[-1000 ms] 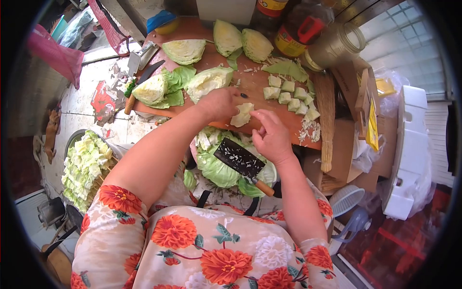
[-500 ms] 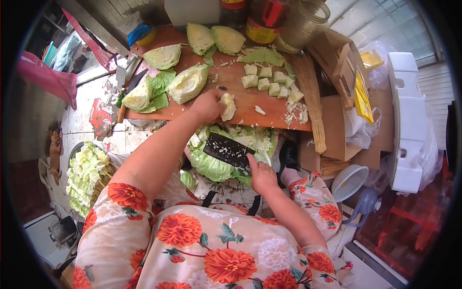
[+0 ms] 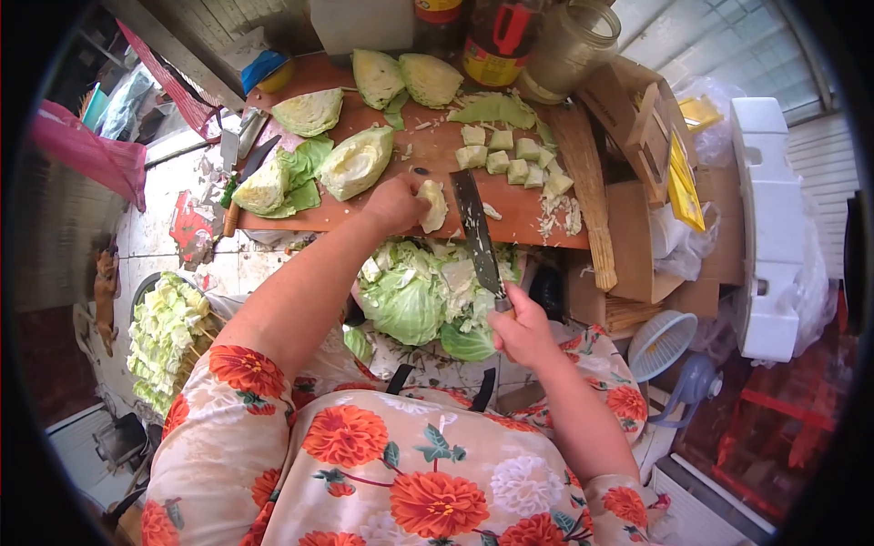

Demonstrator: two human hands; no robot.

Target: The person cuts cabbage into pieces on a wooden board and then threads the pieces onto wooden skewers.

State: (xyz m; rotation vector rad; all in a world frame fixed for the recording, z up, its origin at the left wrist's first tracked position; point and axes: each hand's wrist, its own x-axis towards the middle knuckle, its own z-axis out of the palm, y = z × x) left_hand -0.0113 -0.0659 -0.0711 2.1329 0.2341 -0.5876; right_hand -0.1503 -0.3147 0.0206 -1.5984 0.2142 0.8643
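Note:
My left hand (image 3: 398, 204) is closed on a pale cabbage piece (image 3: 432, 207) near the front edge of the orange-brown board (image 3: 419, 150). In my right hand (image 3: 522, 325) is the handle of a cleaver (image 3: 477, 232), its dark blade pointing away from me and edge-on, right of that piece. Cut cabbage wedges (image 3: 357, 162) lie on the board to the left. Several pale cabbage cubes (image 3: 498, 161) sit toward its right side, close to the blade's tip. Below the board's edge, a whole-looking cabbage (image 3: 405, 303) rests among loose leaves.
A bundle of straw-like sticks (image 3: 583, 182) lies along the board's right end. Behind it stand a glass jar (image 3: 574, 50) and a red-handled bottle (image 3: 496, 55). A knife with a wooden handle (image 3: 231, 217) is at the left edge. Skewered cabbage pieces (image 3: 167, 332) fill a container at lower left.
My right hand has raised the cleaver from over the cabbage below and turned it, so the blade now reaches over the board. My left hand has stayed almost in place.

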